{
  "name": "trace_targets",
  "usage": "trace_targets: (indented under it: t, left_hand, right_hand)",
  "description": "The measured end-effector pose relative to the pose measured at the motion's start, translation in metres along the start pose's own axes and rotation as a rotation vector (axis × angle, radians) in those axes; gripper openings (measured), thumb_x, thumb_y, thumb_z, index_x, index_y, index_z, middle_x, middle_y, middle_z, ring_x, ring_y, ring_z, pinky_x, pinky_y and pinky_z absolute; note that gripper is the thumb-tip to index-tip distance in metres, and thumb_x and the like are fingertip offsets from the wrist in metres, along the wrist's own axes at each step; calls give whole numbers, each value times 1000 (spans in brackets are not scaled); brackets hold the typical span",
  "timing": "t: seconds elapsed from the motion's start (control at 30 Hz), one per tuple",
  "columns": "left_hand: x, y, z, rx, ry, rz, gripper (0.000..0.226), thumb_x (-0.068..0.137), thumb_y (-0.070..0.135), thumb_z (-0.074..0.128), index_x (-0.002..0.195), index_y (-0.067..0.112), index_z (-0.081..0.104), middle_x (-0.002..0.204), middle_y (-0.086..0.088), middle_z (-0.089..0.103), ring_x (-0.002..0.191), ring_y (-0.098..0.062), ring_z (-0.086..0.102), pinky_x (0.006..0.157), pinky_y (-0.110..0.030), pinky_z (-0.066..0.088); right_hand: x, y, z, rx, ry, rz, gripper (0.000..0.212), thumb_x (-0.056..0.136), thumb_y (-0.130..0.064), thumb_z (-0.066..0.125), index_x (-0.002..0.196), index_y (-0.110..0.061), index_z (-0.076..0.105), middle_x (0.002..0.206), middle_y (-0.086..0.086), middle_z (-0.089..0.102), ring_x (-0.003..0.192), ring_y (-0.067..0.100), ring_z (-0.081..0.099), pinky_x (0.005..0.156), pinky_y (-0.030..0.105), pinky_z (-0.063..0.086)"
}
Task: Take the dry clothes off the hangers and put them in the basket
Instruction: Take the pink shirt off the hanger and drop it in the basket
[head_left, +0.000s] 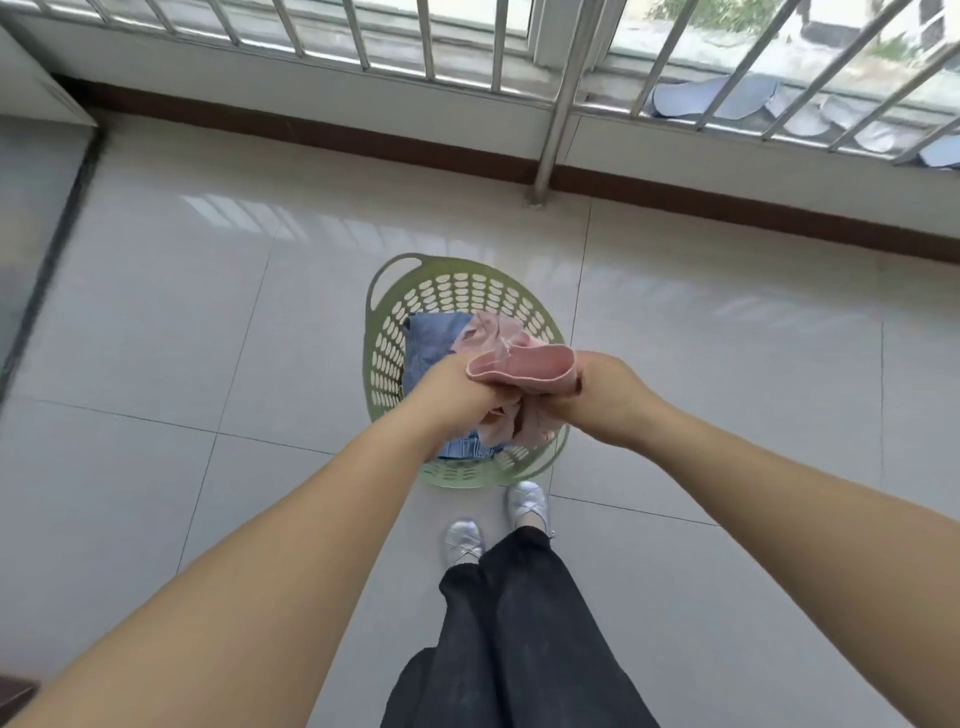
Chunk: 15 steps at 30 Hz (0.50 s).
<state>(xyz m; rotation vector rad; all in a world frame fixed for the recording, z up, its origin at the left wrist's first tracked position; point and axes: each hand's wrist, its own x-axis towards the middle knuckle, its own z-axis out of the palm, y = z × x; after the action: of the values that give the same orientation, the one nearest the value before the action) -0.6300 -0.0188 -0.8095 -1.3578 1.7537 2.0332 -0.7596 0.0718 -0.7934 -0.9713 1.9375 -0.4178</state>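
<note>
A pale, glossy tiled floor (156, 322) fills most of the view, its grout lines running in a wide grid and the light from the window reflected in faint bars across it. Along the far side runs a dark brown skirting strip (322, 136) below a low white wall, topped by a metal railing (563, 93) with upright bars; beyond the bars lie greenery and some flat pale shapes. A light green basket (387, 291) with oval holes and a loop handle stands on the floor just ahead of the person's silver shoes (525, 503). Inside it lies a folded blue garment (428, 340). Directly above the basket, the left hand (467, 392) and right hand (602, 387) are close together, both gripping a folded pink garment (524, 366) between them, its loose ends hanging below the fingers
</note>
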Motion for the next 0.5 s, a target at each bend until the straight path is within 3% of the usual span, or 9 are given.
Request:
trace_targets:
  t: [0.2,0.4,0.5]
  left_hand:
    - [37,-43,3,155,-67,-121,25,74,8,59,99,8,65,103,-15,68,80,-19,54,88,-48,51]
    - [92,-49,2,121,-46,-135,30,74,-8,50,100,-2,63,81,-9,57,74,-18,48,65,-29,44]
    - [128,-49,2,121,-14,-120,27,78,-10,50,91,8,64,69,-4,51,65,-16,43,59,-24,41]
  right_hand:
    - [26,46,37,63,-202,141,14,79,-6,59,92,-4,64,86,3,58,82,17,50,72,28,43]
    - [83,76,38,160,-175,178,18,78,-7,60,95,-4,66,84,4,59,80,18,52,76,31,45]
    - [122,93,38,182,-131,194,16,76,-6,60,88,-14,68,85,3,62,83,18,55,80,35,49]
